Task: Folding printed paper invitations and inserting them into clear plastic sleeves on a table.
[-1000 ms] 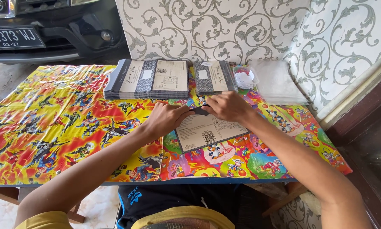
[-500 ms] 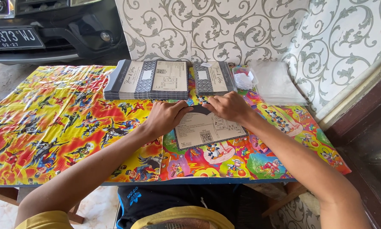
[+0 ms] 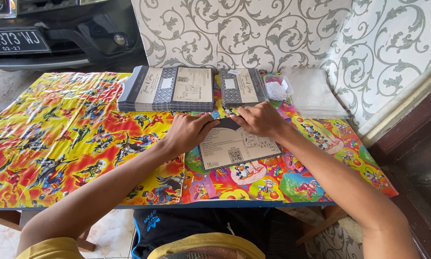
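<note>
Card point(image 3: 234, 146) was pressed flat on table point(image 3: 57, 144) near stacks point(image 3: 170, 88); top flap was being folded. Left hand point(image 3: 186, 132) & right hand point(image 3: 258, 119) were curled, fingertips pinching flap. Firm, even crease prob. needed next.

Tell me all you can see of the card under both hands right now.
The card is a pale grey rectangle of stiff paper, lying flat and slightly skewed on the bright cartoon-print table cover. Its face carries small dark print, a line drawing and a square code. A dark curved flap shows at its far edge, where the left hand and right hand press on it. Its near edge lies free.
</note>
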